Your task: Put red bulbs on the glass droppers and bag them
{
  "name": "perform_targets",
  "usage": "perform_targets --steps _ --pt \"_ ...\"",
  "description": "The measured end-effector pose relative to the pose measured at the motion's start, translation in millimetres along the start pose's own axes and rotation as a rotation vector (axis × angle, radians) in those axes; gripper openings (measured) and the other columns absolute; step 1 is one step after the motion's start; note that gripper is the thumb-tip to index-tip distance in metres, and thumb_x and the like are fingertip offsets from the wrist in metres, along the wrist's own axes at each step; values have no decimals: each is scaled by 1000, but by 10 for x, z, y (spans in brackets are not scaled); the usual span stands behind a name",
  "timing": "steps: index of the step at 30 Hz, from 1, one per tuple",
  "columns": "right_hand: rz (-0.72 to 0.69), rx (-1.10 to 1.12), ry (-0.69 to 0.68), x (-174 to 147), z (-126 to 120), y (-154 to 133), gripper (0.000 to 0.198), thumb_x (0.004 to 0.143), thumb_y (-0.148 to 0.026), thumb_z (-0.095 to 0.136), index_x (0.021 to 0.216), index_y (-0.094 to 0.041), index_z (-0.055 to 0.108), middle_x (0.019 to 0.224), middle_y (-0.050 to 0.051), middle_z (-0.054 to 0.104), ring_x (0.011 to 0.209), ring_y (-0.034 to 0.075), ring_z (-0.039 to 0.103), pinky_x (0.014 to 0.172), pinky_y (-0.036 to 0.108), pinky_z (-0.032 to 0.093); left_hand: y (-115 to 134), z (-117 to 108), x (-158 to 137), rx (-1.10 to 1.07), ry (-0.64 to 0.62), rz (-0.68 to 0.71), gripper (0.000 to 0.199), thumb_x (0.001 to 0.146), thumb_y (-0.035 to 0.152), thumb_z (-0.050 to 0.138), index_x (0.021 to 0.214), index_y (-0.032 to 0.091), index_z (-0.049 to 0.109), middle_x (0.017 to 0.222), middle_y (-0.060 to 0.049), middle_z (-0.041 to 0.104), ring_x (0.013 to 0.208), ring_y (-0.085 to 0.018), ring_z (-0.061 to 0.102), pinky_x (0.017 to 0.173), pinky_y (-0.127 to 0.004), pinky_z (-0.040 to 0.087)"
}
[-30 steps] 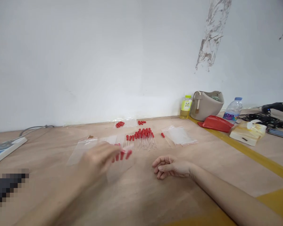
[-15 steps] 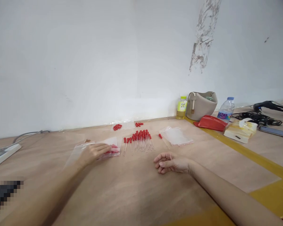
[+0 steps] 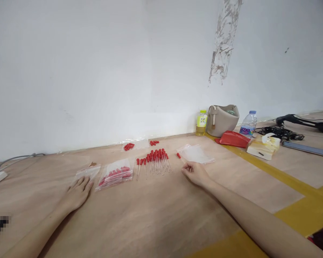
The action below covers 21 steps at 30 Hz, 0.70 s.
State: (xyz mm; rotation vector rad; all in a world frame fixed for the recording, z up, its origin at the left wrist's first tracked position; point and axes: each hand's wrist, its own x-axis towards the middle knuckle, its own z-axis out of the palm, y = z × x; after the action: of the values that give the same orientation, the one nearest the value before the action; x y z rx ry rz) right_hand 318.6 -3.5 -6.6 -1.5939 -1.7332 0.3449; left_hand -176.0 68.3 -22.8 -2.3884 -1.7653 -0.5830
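The lone dropper (image 3: 179, 157), right of the cluster (image 3: 158, 157), seems light and brittle-tubed, best held by its bulb (image 3: 178, 155); the right hand (image 3: 195, 173) curls its fingers close by, grip unclear, the left hand (image 3: 79, 193) spread open.

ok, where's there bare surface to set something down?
Widest: brown surface between left hand and right forearm, nearer than the droppers. Smaller: between that forearm and the diagonal yellow tape. Crowded: droppers and filled bag in the middle; back right, around the handbag and black cables.
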Motion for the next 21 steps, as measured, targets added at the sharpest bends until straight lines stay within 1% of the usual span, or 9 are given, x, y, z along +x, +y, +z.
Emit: perform_targets --steps 3,6,8,9,11,14,16,19,21 --pt "1 -164 24 119 -58 -50 14 72 -24 48 74 -17 60 75 4 61 68 14 53 59 22 36 -19 -37 -76 -47 41 -187 52 81 53 27 104 17 57 106 -16 59 110 -39 44 84 -57 39" --pt "103 -316 -14 291 -94 -91 19 72 -21 49 88 -16 57 90 8 60 82 17 55 67 24 38 117 -242 -176 -135 138 -345 51 84 52 20 116 25 49 92 -10 64 97 -39 54 75 -58 44" --pt "181 -373 -42 410 -76 -105 27 72 -21 50 98 -16 54 97 10 58 88 19 54 70 26 38 340 -432 -234 -146 287 -326 45 85 50 20 126 37 34 104 -3 61 105 -37 49 78 -59 44" --pt "212 -388 -52 465 -53 -111 29 72 -21 50 101 -15 52 99 12 58 90 21 54 70 27 39 497 -522 -255 -161 346 -241 44 86 48 22 129 41 27 112 1 57 113 -34 43 85 -57 41" --pt "257 -400 -59 555 10 -125 31 73 -20 49 103 -13 50 99 16 57 91 25 54 69 31 40 889 -653 -283 -204 296 19 42 88 44 24 130 42 25 119 5 52 119 -29 37 94 -53 36" --pt "308 -416 -79 618 109 -167 29 75 -15 46 102 -8 48 97 21 56 90 29 55 68 34 41 1569 -680 -307 -239 143 363 40 90 37 24 129 35 31 126 5 47 121 -24 34 101 -46 29" --pt "305 -422 -91 606 140 -210 28 74 -10 44 102 -7 47 96 22 56 90 28 55 69 34 41 1978 -615 -323 -209 -42 549 40 91 34 26 130 32 30 132 4 40 123 -23 32 103 -44 24" --pt "264 -431 -72 525 91 -269 36 74 -6 41 110 -6 41 100 23 52 90 26 55 72 33 40 2370 -504 -334 -174 -323 717 48 88 41 34 133 32 22 139 0 24 126 -24 24 102 -47 22" --pt "207 -405 -11 444 1 -280 45 75 -7 38 120 -5 30 103 23 50 90 25 54 73 32 40 2465 -454 -329 -168 -385 726 56 86 45 36 135 29 15 141 -3 17 128 -25 17 103 -48 19"
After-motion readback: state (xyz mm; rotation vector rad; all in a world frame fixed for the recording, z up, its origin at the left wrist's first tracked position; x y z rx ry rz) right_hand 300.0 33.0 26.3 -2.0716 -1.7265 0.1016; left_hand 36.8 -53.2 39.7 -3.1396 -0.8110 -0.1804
